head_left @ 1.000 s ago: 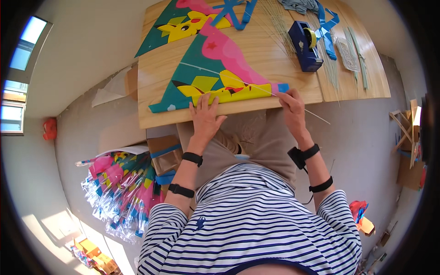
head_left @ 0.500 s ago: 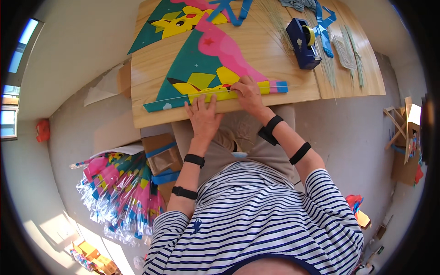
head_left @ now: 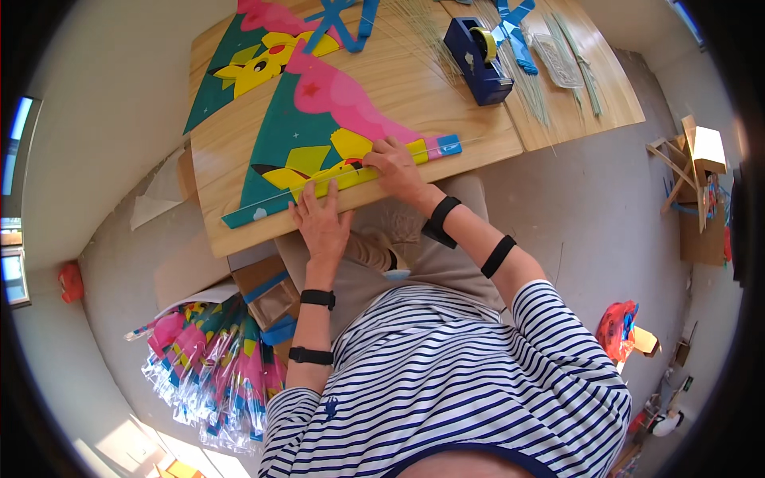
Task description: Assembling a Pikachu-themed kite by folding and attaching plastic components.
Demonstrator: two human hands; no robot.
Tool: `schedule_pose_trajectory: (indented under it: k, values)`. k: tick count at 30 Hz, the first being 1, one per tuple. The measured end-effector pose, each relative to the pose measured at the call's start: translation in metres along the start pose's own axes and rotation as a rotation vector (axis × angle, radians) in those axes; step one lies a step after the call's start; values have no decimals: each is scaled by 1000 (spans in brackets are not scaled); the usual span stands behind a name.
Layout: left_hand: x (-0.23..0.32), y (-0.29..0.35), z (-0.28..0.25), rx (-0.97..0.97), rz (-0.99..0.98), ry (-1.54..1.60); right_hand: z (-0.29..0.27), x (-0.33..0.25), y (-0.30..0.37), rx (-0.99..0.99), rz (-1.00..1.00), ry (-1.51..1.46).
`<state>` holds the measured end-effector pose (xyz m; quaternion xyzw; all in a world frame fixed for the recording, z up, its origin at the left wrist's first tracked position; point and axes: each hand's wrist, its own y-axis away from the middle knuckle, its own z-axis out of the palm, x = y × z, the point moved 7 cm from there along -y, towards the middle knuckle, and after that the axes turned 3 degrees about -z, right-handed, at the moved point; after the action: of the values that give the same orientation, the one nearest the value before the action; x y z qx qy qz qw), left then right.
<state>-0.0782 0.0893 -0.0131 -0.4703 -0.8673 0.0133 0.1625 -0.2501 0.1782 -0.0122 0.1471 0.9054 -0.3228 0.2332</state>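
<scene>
A triangular kite sheet, green and pink with a yellow cartoon figure, lies along the table's near edge. Its near border looks folded over, and a thin pale rod runs lengthwise there, sticking out past the blue right tip. My left hand rests with fingers stretched out on the yellow part of this border. Farther right, my right hand has its fingers closed in a pinch at the rod and border; the fingertips partly hide the grip.
Another kite sheet lies behind, beside blue ribbon. A blue tape dispenser, thin rods and a clear plastic tray are at the right. Wrapped kites are piled at lower left, near a cardboard box.
The whole view has shifted and turned slightly, so the table appears farther left and tilted. Both hands keep nearly the same places on the kite's near border.
</scene>
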Motion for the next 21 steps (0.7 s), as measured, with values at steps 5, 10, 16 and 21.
schedule_pose_trajectory:
  k: [5,10,16,21]
  values:
    - [-2,4,3,24,-4,11,4,-1,-3,-24,-4,-12]
    - [-4,3,1,41,-16,21,1,5,-3,4,69,-145]
    - [-6,6,1,44,-46,44,3,4,-2,-31,98,-170]
    - [-5,6,0,57,-29,47,4,6,-2,-34,75,-162]
